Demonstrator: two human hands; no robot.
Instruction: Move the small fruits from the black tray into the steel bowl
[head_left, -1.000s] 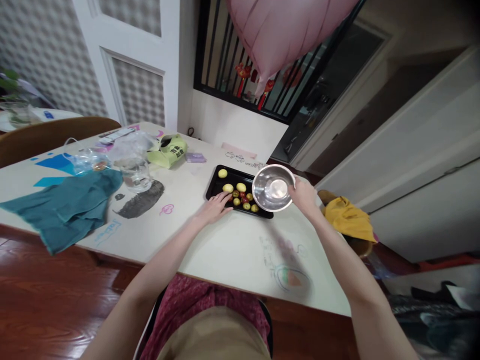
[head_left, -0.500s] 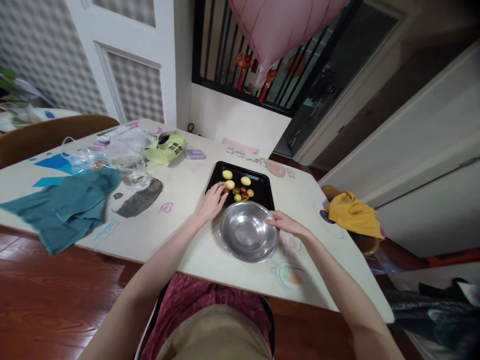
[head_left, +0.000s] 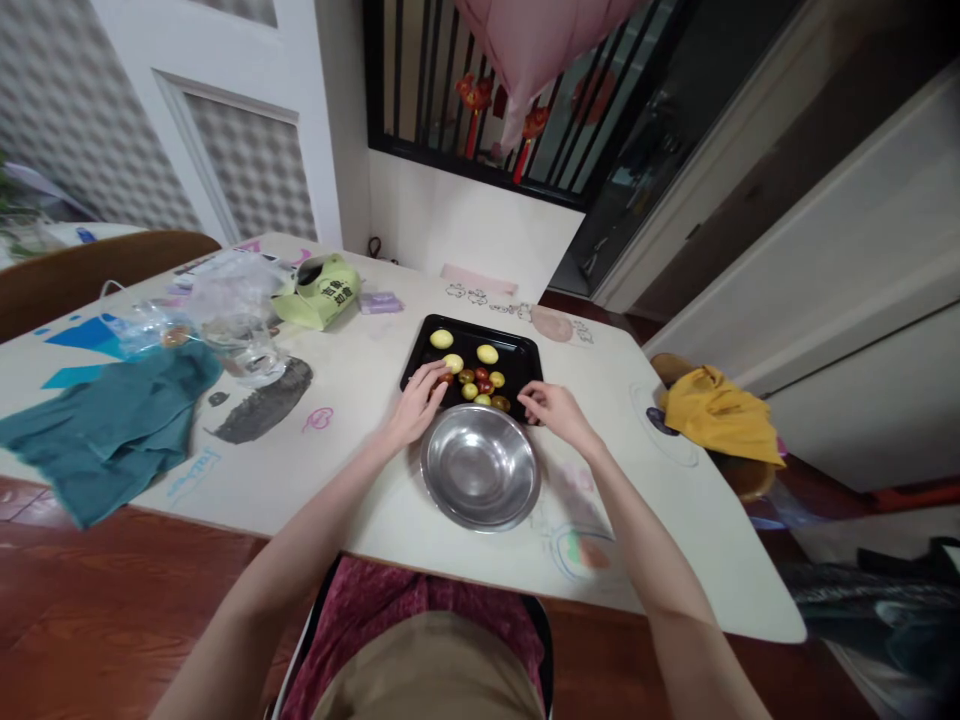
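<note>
A black tray (head_left: 517, 342) lies on the table, holding several larger yellow egg-shaped fruits (head_left: 487, 354) and a cluster of small yellow and reddish-brown fruits like cherry tomatoes (head_left: 483, 380). My left hand (head_left: 420, 404) reaches over the tray's left edge, fingers stretched out beside a reddish fruit and a yellow one. At the right rim is my right hand (head_left: 551, 408), its fingers curled together; whether anything is between them is hidden. A steel bowl (head_left: 480, 470) stands in front of the tray, overlapping its near edge in view, with nothing in it and neither hand gripping it.
On the left are a teal cloth (head_left: 112, 425), a clear glass container (head_left: 251, 350), plastic bags (head_left: 232, 290) and a green paper bag (head_left: 322, 292). A purple packet (head_left: 381, 302) lies behind. A chair with a yellow cloth (head_left: 712, 415) stands right; a pink balloon (head_left: 540, 40) hangs ahead.
My right hand has let go of the bowl's rim and moved forward to the tray's right edge. My left hand stays at the tray's left side. The view has shifted slightly.
</note>
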